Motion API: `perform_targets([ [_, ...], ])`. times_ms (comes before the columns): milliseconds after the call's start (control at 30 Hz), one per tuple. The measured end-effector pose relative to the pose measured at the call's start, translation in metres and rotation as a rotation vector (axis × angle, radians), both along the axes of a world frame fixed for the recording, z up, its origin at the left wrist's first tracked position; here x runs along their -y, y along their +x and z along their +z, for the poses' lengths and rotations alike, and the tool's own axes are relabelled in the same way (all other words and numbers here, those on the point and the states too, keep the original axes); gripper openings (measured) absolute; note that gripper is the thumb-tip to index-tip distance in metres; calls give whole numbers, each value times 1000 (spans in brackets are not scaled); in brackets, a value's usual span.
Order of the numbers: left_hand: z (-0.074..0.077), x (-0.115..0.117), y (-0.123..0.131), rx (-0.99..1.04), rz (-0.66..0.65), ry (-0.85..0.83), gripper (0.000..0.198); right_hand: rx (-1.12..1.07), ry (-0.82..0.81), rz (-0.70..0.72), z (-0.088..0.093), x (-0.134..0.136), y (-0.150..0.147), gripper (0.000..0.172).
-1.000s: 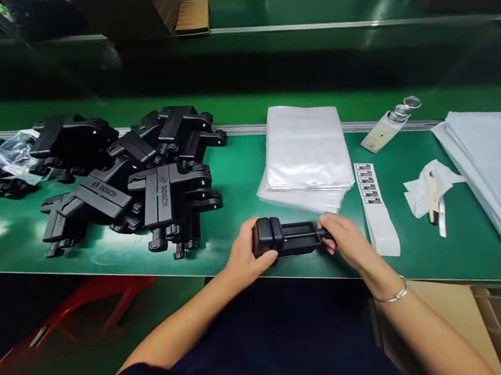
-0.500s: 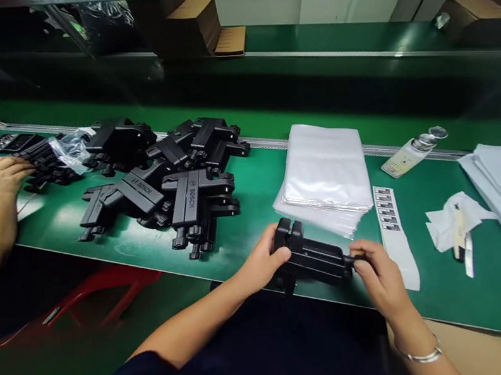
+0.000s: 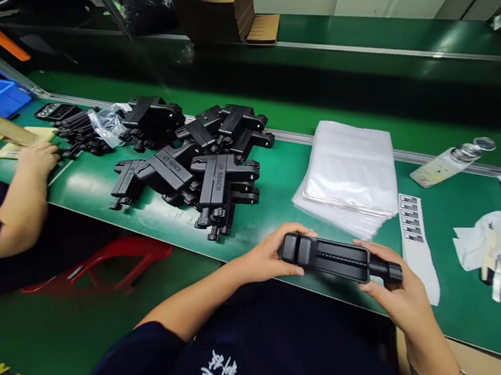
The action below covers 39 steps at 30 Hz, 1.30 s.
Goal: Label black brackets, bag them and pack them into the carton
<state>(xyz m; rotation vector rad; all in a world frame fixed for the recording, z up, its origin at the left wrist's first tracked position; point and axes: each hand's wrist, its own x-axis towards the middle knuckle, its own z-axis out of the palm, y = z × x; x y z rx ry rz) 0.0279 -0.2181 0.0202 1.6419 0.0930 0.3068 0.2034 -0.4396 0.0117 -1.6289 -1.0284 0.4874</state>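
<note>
Hands [image 3: 276, 259] [image 3: 408, 299] hold black clamp [image 3: 334, 260]; plastic bags [image 3: 348, 168] (stacked) just beyond, label strip [image 3: 416, 243] alongside.

The green workbench top [image 3: 276, 199] is well lit, whitish glare is reflected by it and the plastic bags [image 3: 351, 158], the area behind is banded with shadow, and the outer edges are stretched.
</note>
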Motion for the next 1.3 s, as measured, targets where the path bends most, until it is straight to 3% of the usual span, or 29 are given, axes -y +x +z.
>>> perform_targets([
  [200, 11, 3, -1, -65, 11, 173, 60, -5, 6, -9, -7, -2, 4, 45],
  [400, -3, -7, -7, 62, -27, 99, 65, 203, -22, 43, 23, -2, -8, 48],
  [500, -1, -7, -12, 50, 6, 126, 64, 231, -37, 69, 30, -4, -10, 48],
  [700, 24, -3, -15, -50, -26, 393, 45, 85, 0, 8, -3, -5, 0, 46],
  [833, 27, -3, -14, -30, -53, 435, 36, 22, 9, 18, -14, -5, 0, 48],
  [933, 26, 0, -13, -99, 6, 298, 44, -4, 15, 41, -7, -4, -3, 54],
  [1000, 24, 4, -12, -189, 69, 100, 55, 1, -2, 38, 0, -4, -5, 59],
  [1133, 18, 9, -9, -266, 143, -318, 58, 56, -98, -5, 11, -3, -4, 60],
  [1300, 8, 8, -6, -271, 206, -397, 58, 81, -312, -81, 15, -6, -4, 37],
])
